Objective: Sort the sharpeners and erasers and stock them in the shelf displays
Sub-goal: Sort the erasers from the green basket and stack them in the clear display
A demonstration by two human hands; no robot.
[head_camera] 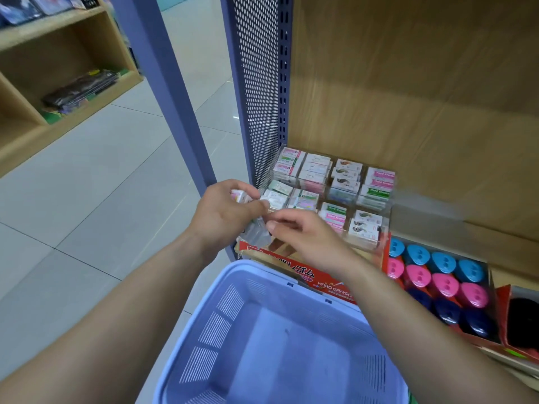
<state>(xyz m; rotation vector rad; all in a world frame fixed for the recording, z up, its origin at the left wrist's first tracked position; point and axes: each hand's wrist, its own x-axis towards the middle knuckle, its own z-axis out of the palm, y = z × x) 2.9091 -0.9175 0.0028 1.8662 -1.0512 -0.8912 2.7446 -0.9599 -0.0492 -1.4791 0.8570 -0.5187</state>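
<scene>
— Which step is this?
— Stocking erasers, I'd say. A small pink-and-white eraser (237,196) sits in the curled fingers of the left hand (224,217), which close round it. The right hand (300,237) has thumb and forefinger drawn near each other, just beside the left thumb. Whether they pinch anything is too blurred to tell.
— Where does it go?
— Just past the fingertips stands the clear display (386,199), its far slots packed with boxed erasers (344,182). The slots directly under the fingers seem to have room. The next move, I judge, calls for lowering the eraser into one of those, matched to its kind.
— And round about?
— Below the wrists is a red eraser box (303,275), then a blue basket (215,325). Right of the right hand's fingers, well apart, blue, pink and navy sharpeners (431,272) sit ranked in their box. A wood-backed shelf (408,97) rises beyond, with pale tiled floor (102,199) left of the left hand
</scene>
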